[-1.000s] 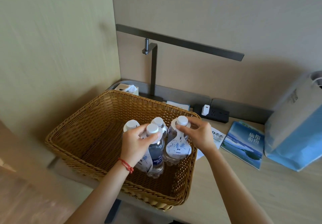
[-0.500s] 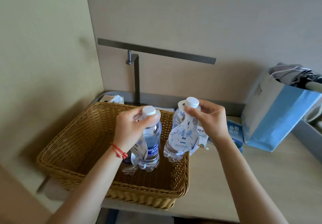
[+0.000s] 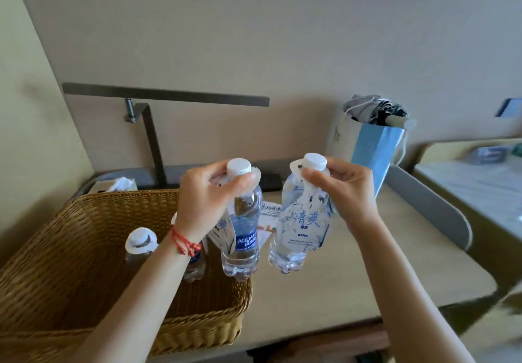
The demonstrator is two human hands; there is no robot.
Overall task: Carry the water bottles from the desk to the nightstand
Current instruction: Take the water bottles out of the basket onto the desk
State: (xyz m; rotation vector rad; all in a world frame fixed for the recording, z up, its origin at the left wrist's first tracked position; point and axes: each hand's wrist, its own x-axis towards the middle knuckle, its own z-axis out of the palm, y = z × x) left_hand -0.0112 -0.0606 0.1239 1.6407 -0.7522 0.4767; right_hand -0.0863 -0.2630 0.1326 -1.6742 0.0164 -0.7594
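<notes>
My left hand point(image 3: 209, 196) grips the neck of a clear water bottle with a blue label point(image 3: 244, 235) and holds it above the right end of the wicker basket point(image 3: 70, 249). A white paper neck tag hangs beside it. A second small bottle point(image 3: 195, 265) shows under my left wrist; whether the hand holds it is unclear. My right hand point(image 3: 341, 190) pinches the neck of another water bottle point(image 3: 296, 232) with a white tag printed in blue, raised over the desk point(image 3: 353, 263). One white-capped bottle point(image 3: 140, 242) stands in the basket.
A dark desk lamp point(image 3: 152, 142) and a tissue box point(image 3: 118, 184) stand behind the basket. Leaflets point(image 3: 271, 210) lie on the desk. A blue and white paper bag point(image 3: 370, 147) stands at the back right. A grey raised rim point(image 3: 432, 207) ends the desk on the right.
Both hands have lifted their bottles up out of the basket and moved them right. The view has swung right, so more of the desk and bag shows.
</notes>
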